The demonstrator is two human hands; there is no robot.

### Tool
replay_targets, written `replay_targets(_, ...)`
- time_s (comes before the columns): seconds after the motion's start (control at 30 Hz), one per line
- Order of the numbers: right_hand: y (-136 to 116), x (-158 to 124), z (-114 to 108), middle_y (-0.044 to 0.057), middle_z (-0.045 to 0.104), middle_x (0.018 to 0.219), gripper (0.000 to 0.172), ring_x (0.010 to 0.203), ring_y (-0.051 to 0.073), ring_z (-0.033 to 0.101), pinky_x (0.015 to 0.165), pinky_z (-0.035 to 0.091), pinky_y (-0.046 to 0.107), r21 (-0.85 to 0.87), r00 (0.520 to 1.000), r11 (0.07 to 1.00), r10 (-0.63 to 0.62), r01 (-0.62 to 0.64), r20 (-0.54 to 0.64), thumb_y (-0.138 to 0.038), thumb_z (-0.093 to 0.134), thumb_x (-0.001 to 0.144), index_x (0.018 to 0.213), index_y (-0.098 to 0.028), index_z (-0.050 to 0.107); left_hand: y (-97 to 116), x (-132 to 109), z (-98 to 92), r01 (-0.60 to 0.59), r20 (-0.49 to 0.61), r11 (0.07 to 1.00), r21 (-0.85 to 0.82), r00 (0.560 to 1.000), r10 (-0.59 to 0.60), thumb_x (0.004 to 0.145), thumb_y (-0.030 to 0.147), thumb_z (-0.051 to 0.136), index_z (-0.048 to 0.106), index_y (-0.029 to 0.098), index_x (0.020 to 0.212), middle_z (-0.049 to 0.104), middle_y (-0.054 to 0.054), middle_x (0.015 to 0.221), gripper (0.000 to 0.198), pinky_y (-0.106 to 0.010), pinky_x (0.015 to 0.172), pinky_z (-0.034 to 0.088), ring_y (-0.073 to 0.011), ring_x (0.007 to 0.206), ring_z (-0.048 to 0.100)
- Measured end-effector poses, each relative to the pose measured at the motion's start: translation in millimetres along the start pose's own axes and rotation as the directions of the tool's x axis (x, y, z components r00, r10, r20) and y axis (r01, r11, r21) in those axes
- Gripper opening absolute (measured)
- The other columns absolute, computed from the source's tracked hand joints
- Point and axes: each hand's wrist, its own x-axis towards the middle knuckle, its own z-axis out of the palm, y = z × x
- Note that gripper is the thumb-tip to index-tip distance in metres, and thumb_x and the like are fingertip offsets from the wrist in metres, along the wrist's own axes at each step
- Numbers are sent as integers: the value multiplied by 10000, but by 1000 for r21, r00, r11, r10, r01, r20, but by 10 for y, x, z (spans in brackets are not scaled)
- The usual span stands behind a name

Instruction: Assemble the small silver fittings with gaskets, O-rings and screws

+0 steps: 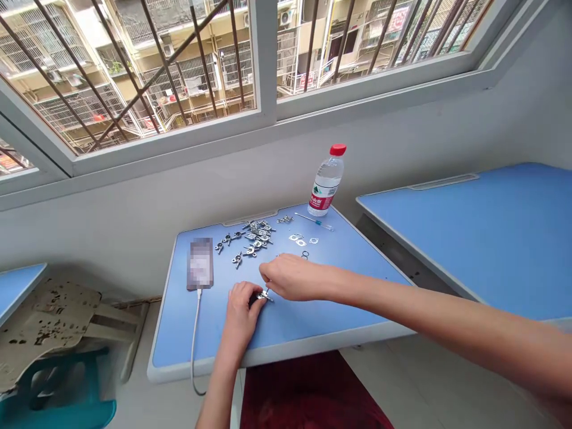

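My left hand (243, 304) rests on the blue desk (308, 319), its fingers closed on a small shiny metal part (265, 295). Just to the right, my right hand (290, 277) is closed in a pinch above that part. Whatever its fingertips hold is too small and covered to name. Beyond the hands lies a loose pile of similar metal parts (259, 235) with arms and round openings. Flat metal plates (301, 242) and dark rings (305, 254) lie past my right hand, with a cluster of tiny metal pieces (285, 220) further back.
A phone (200, 265) with a white cable (195, 333) lies at the left of the desk. At the back stand a red-capped water bottle (328, 182) and a thin teal-and-clear tool (315, 221) lying flat. Another blue desk (491, 238) is to the right, a teal stool (67, 399) lower left.
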Motion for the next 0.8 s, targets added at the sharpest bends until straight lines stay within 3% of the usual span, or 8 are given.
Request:
replay_targets(0.2, 5, 38, -53, 84, 732, 989, 215, 892, 204, 653, 629, 358, 245, 186, 997, 982, -15, 28, -69, -72, 507, 883, 960, -162, 686, -13, -8, 10, 33, -9, 999, -4, 999, -33, 858, 156, 581, 611, 233, 885, 668, -28, 910, 87, -394, 805, 432, -235, 884, 567)
replay_targets(0.37, 51, 117, 89, 58, 718, 909, 204, 825, 182, 623, 627, 356, 239, 291, 989, 953, -43, 84, -145, -83, 503, 871, 909, -175, 680, -54, -6, 29, 58, -18, 998, -11, 998, -58, 849, 173, 618, 610, 236, 861, 666, -14, 890, 64, -378, 787, 425, -227, 869, 558)
replay_targets(0.8, 27, 206, 160, 51, 675, 806, 159, 817, 199, 584, 652, 337, 266, 243, 989, 963, -94, 119, -111, -127, 501, 898, 897, -175, 653, -39, 0, 8, 86, 12, 996, -11, 996, -86, 858, 174, 620, 617, 237, 873, 660, -4, 897, 65, -359, 792, 416, -219, 878, 549)
